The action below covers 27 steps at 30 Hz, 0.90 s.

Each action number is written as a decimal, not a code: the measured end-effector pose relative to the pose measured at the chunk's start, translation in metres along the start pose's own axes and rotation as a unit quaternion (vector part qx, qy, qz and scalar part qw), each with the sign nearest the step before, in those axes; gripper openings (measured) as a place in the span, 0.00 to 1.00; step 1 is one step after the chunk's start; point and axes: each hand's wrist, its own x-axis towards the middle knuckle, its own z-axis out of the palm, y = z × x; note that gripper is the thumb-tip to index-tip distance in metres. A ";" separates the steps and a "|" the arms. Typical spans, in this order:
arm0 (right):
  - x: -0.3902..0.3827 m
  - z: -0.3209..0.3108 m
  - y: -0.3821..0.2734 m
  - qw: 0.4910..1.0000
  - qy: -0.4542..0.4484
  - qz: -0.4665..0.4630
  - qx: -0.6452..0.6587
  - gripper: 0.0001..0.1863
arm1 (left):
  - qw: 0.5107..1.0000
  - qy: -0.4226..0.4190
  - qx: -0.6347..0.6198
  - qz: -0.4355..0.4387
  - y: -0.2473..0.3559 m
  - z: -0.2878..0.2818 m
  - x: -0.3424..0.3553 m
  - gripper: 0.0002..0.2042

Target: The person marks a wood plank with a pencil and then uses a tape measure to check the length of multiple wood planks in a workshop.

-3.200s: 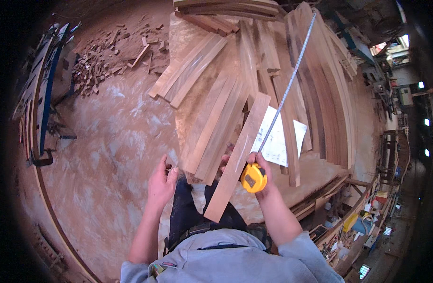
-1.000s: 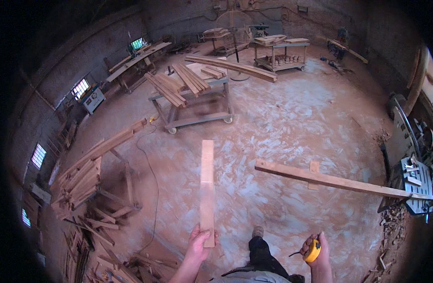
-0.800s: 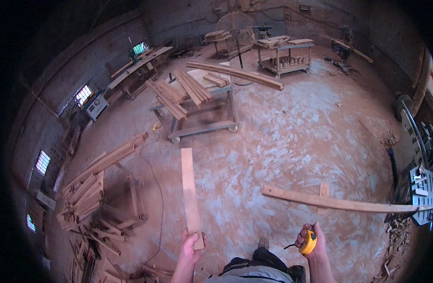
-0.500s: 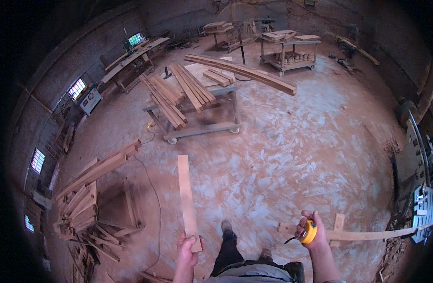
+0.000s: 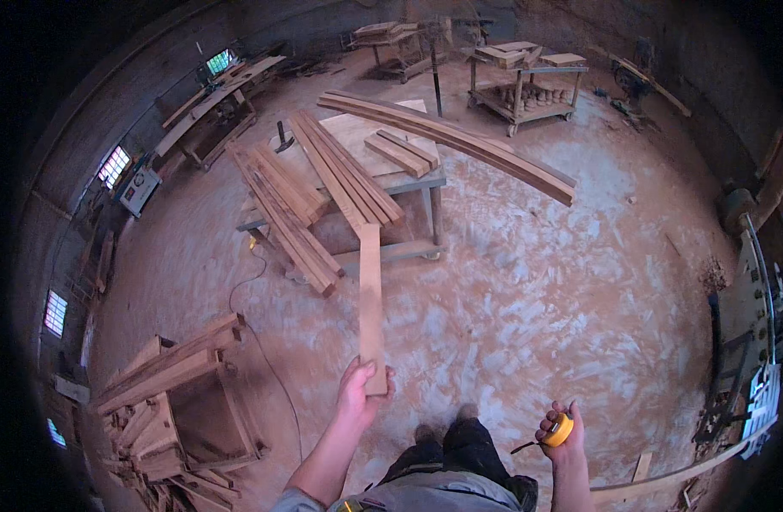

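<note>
My left hand (image 5: 363, 394) grips the near end of a flat, light-brown wooden board (image 5: 370, 299). The board points away from me, and its far end meets, in view, the near ends of several long strips (image 5: 336, 166) lying on a wheeled cart (image 5: 434, 209); whether they touch I cannot tell. Low on the right, my right hand (image 5: 564, 435) is closed round a yellow tape measure (image 5: 559, 429), with a short dark strap hanging from it. Both of my feet show on the floor below, between the hands.
Long beams (image 5: 451, 136) jut off the cart's right side. A stack of timber (image 5: 165, 401) stands at the left, with a cable (image 5: 276, 375) on the floor beside it. A machine (image 5: 741, 316) lines the right edge. Another loaded cart (image 5: 524, 90) stands farther back.
I have moved nearer to the cart. My left hand has carried the board forward and slightly right, toward the strips. The tape measure stays in my right hand, a little lower.
</note>
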 end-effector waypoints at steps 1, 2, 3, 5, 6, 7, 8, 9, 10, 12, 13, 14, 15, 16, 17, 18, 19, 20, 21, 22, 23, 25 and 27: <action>0.010 0.005 -0.001 1.000 0.011 -0.008 0.009 0.23 | 1.000 0.001 0.001 0.000 0.004 0.011 0.026 0.15; 0.022 0.009 -0.005 1.000 0.013 -0.016 0.023 0.22 | 1.000 0.000 0.003 -0.001 0.007 0.024 0.054 0.15; 0.035 0.010 -0.009 0.999 0.015 -0.021 0.037 0.22 | 1.000 0.005 -0.007 -0.007 0.008 0.035 0.080 0.14; 0.065 0.012 -0.018 0.998 0.004 -0.034 0.053 0.22 | 0.999 0.018 -0.027 -0.018 0.010 0.060 0.132 0.14; 0.086 0.019 -0.027 0.997 0.008 -0.039 0.061 0.22 | 0.999 0.017 -0.020 -0.025 0.014 0.074 0.161 0.14; 0.099 0.021 -0.030 0.996 0.019 -0.044 0.072 0.22 | 0.999 0.019 -0.011 -0.038 0.016 0.082 0.185 0.14; 0.110 0.024 -0.033 0.995 0.030 -0.050 0.083 0.22 | 0.998 0.020 -0.001 -0.052 0.019 0.092 0.207 0.13; 0.116 0.036 -0.037 0.994 0.034 -0.057 0.089 0.22 | 0.997 0.051 -0.022 -0.049 0.023 0.111 0.227 0.12; 0.120 0.045 -0.040 0.993 0.039 -0.059 0.097 0.22 | 0.998 0.048 -0.008 -0.043 0.028 0.120 0.248 0.12; 0.128 0.061 -0.048 0.990 0.052 -0.066 0.111 0.23 | 0.998 0.040 0.018 -0.034 0.034 0.130 0.297 0.13; 0.131 0.069 -0.052 0.988 0.068 -0.079 0.117 0.23 | 0.997 0.068 0.015 -0.019 0.034 0.143 0.320 0.14; 0.135 0.072 -0.056 0.987 0.064 -0.092 0.118 0.23 | 0.997 0.066 0.029 -0.008 0.036 0.152 0.343 0.15; 0.139 0.073 -0.061 0.986 0.058 -0.105 0.120 0.23 | 0.997 0.063 0.042 0.003 0.040 0.162 0.366 0.15; 0.142 0.071 -0.062 0.984 0.053 -0.116 0.123 0.24 | 0.996 0.061 0.057 0.013 0.043 0.169 0.387 0.15; 0.146 0.067 -0.067 0.983 0.008 -0.128 0.130 0.24 | 0.995 0.081 0.055 0.025 0.044 0.177 0.408 0.16; 0.143 0.083 -0.072 0.976 0.089 -0.129 0.151 0.24 | 0.993 0.102 0.054 0.036 0.045 0.185 0.427 0.16; 0.150 0.084 -0.075 0.975 0.078 -0.138 0.157 0.25 | 0.990 0.123 0.054 0.048 0.046 0.191 0.445 0.17; 0.156 0.083 -0.079 0.974 0.066 -0.146 0.163 0.25 | 0.987 0.140 0.060 0.050 0.045 0.191 0.467 0.17; 0.160 0.091 -0.081 0.971 0.083 -0.159 0.156 0.25 | 0.985 0.154 0.062 0.050 0.046 0.195 0.490 0.18; 0.164 0.102 -0.084 0.969 0.100 -0.172 0.149 0.25 | 0.982 0.168 0.065 0.051 0.047 0.198 0.510 0.18; 0.170 0.112 -0.087 0.966 0.116 -0.183 0.141 0.26 | 0.977 0.178 0.107 0.041 0.044 0.195 0.520 0.21; 0.187 0.122 -0.092 0.963 0.120 -0.183 0.156 0.26 | 0.972 0.189 0.136 0.024 0.030 0.203 0.546 0.24; 0.205 0.142 -0.100 0.967 0.120 -0.175 0.141 0.27 | 0.973 0.174 0.142 0.045 0.020 0.207 0.560 0.30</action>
